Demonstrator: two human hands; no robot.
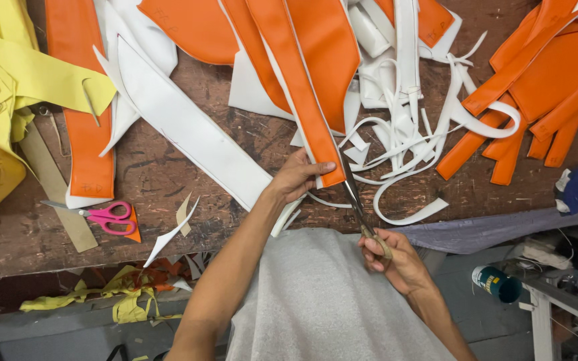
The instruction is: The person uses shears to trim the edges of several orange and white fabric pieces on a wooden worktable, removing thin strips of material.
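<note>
My left hand [298,175] pinches the near end of a long orange strip with a white backing [296,87] that runs up across the wooden table [168,180]. My right hand [393,257] grips the handles of metal scissors [354,197], whose blades point up along the right edge of that strip's end. A thin white trimmed sliver curls away just below the strip.
Small pink scissors [110,218] lie at the table's left front. White offcut strips [403,134], more orange pieces [543,80] and yellow material [8,73] cover the table. Scraps litter the floor [122,294]. A teal-capped can [496,282] sits at lower right.
</note>
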